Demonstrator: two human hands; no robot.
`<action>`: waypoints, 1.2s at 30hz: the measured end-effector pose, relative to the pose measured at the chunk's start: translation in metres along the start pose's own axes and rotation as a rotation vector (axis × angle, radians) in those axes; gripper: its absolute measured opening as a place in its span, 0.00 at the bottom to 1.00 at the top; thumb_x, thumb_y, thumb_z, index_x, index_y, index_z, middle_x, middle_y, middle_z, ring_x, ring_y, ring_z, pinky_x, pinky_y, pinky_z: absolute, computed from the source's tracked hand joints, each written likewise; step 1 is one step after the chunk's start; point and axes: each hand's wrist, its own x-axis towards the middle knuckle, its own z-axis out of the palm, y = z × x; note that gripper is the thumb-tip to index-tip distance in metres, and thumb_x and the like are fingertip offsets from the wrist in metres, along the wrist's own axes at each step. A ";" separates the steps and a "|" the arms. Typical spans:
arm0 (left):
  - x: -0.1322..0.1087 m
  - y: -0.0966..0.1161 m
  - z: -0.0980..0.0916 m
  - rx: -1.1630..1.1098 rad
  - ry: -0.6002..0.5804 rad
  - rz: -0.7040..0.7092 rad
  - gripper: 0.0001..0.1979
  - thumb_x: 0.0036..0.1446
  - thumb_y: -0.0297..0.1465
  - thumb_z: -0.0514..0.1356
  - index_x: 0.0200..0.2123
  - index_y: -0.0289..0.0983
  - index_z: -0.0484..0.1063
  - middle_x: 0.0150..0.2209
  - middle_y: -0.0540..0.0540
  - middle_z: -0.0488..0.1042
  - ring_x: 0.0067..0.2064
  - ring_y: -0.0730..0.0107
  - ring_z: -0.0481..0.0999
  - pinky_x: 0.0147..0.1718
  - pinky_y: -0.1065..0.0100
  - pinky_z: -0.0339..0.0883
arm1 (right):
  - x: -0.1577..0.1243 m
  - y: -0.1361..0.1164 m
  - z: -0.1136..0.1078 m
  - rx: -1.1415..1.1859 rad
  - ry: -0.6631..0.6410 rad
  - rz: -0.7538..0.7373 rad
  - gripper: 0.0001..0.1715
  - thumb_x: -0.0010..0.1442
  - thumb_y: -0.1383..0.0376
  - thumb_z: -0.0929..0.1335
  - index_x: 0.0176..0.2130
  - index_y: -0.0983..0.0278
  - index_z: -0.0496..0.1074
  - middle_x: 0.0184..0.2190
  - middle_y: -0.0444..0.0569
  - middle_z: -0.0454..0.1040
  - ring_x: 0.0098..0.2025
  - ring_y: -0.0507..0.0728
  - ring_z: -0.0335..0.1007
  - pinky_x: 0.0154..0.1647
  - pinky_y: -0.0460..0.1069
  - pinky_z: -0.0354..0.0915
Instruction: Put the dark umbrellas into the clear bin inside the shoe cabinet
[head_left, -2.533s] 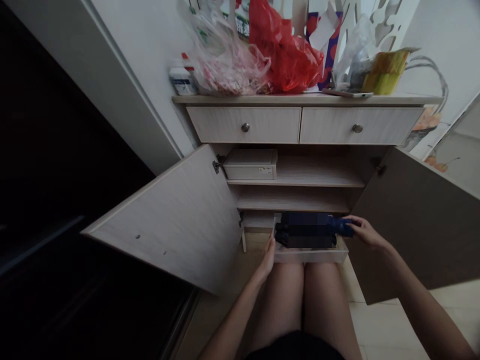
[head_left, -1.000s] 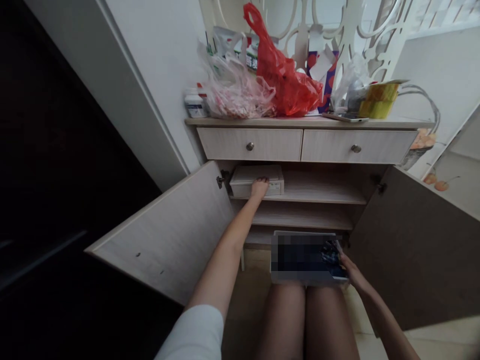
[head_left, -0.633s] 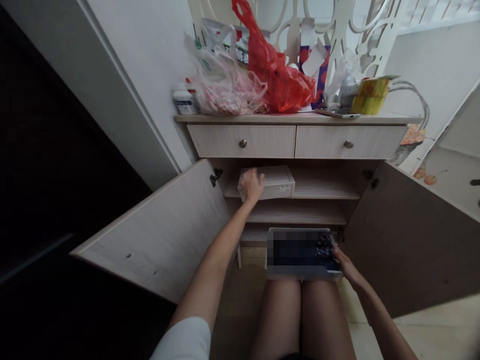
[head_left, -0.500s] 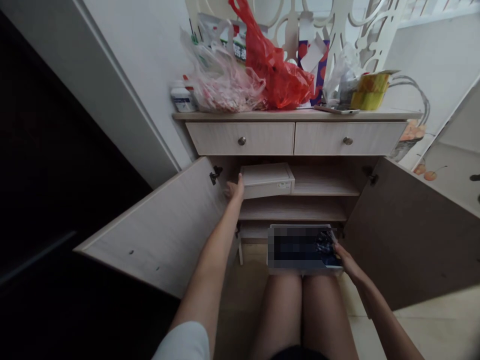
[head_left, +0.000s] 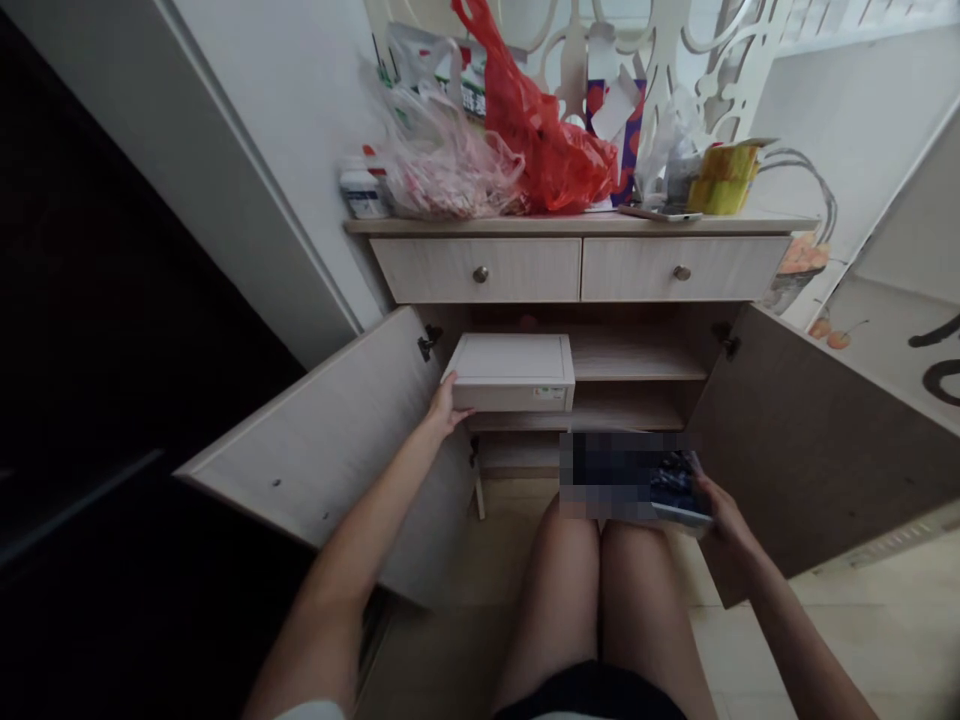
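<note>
My left hand (head_left: 445,405) grips the lower left corner of a closed white box (head_left: 512,372) and holds it out in front of the cabinet's upper shelf (head_left: 637,365). My right hand (head_left: 716,505) holds the right end of an open box (head_left: 679,497) with dark blue contents, resting above my knees (head_left: 600,550). Part of that box is blurred out.
The wooden cabinet (head_left: 570,270) has both doors open: the left door (head_left: 330,440) and the right door (head_left: 832,430) swing toward me. On top lie a red bag (head_left: 540,130), a pinkish plastic bag (head_left: 442,160), a phone (head_left: 660,212) and a yellow packet (head_left: 724,165).
My left hand left the lower box, reached up to the white box on the upper shelf and pulled it out toward me. My right hand kept hold of the open box.
</note>
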 end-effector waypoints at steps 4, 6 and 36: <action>-0.029 0.001 -0.039 -0.085 -0.035 -0.031 0.21 0.61 0.40 0.60 0.56 0.43 0.69 0.50 0.41 0.73 0.46 0.61 0.76 0.40 0.61 0.78 | 0.007 -0.032 -0.033 0.056 0.168 -0.019 0.24 0.45 0.51 0.73 0.39 0.60 0.79 0.37 0.47 0.82 0.38 0.62 0.78 0.32 0.51 0.73; -0.044 -0.001 -0.047 -0.095 -0.043 -0.032 0.20 0.61 0.39 0.60 0.56 0.42 0.69 0.49 0.41 0.74 0.43 0.63 0.76 0.38 0.63 0.78 | 0.015 -0.049 -0.040 0.040 0.190 -0.061 0.24 0.47 0.51 0.72 0.41 0.60 0.79 0.38 0.47 0.82 0.38 0.61 0.78 0.30 0.50 0.72; -0.099 -0.047 -0.003 -0.088 -0.135 -0.066 0.18 0.62 0.39 0.58 0.54 0.41 0.71 0.51 0.40 0.75 0.44 0.60 0.76 0.31 0.65 0.77 | 0.046 -0.116 0.067 0.112 -0.083 -0.041 0.21 0.61 0.59 0.69 0.52 0.63 0.76 0.40 0.50 0.82 0.37 0.60 0.80 0.32 0.51 0.75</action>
